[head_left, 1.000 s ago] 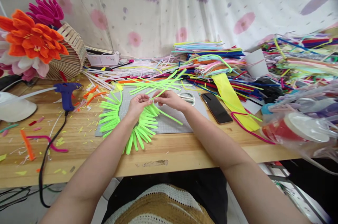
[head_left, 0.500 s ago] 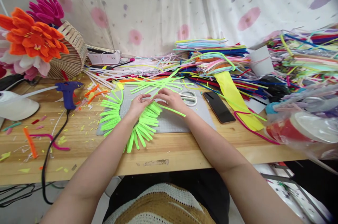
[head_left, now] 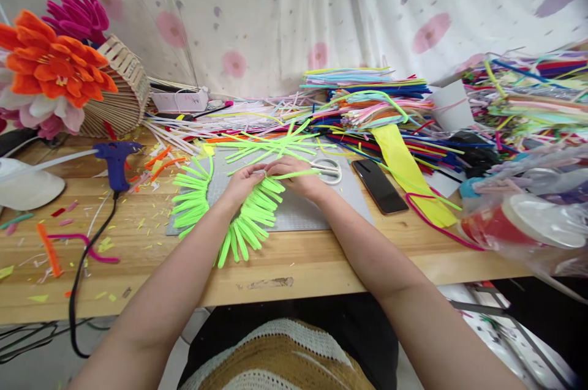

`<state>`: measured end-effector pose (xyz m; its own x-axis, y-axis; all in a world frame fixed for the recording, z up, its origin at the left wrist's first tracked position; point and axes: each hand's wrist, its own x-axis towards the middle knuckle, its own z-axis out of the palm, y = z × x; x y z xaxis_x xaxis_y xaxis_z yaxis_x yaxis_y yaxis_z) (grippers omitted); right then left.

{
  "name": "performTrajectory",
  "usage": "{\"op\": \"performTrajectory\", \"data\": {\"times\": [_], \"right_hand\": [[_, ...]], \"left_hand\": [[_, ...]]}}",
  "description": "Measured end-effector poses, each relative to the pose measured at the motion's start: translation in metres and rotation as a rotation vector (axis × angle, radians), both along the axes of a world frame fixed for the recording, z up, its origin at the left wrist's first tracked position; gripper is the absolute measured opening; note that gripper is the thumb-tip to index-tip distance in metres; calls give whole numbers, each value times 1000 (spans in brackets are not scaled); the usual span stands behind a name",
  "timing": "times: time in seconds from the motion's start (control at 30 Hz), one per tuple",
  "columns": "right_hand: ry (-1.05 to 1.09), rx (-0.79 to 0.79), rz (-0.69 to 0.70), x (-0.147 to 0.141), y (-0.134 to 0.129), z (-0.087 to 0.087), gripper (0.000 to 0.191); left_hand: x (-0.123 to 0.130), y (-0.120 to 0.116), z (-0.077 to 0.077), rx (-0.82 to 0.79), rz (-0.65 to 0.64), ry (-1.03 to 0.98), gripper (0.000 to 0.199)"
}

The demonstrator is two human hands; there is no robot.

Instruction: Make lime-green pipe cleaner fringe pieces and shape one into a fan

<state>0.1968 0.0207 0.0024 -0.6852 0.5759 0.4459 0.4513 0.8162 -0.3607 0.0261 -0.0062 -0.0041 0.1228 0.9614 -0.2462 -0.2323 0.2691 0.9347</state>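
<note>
A curved fringe of bright green pipe cleaner loops (head_left: 248, 218) lies over the grey cutting mat (head_left: 321, 212), its near end over the wooden table. My left hand (head_left: 245, 185) is closed on the fringe's upper right end. Close against it, my right hand (head_left: 289, 174) pinches a single green pipe cleaner (head_left: 301, 174), whose free end points right across the hand. The fingertips of both hands meet at the fringe's end, and what exactly lies between them is hidden. Behind the hands, loose green pipe cleaners (head_left: 271, 146) lie crossed on the mat. White-handled scissors (head_left: 329, 171) rest just right of my right hand.
A blue glue gun (head_left: 116, 163) with its black cord stands at left, near scraps. A phone (head_left: 380, 186) and a yellow strip (head_left: 407, 163) lie at right. Pipe cleaner bundles (head_left: 367, 105) fill the back. Felt-like flowers (head_left: 59, 65) stand at far left.
My right hand has turned and shifted slightly left, closer to my left hand. The pipe cleaner's free end has swung up from pointing down-right to nearly level. The fringe stays almost in place.
</note>
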Motion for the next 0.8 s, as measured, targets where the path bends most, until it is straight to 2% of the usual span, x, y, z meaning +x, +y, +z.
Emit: {"op": "performTrajectory", "data": {"times": [0.2,0.33,0.53,0.8], "right_hand": [[-11,-45,-34,1,-1,-2,23],[-38,-91,-59,0,-3,-2,25],[-132,-37,-113,-8,-4,3,23],[-298,-50,-303,-26,-8,16,18]], "left_hand": [[1,-2,8,-150,25,-37,57],[2,1,4,-194,81,-2,61],[5,4,-6,-23,187,179,67],[7,-2,-9,243,247,422,64]]}}
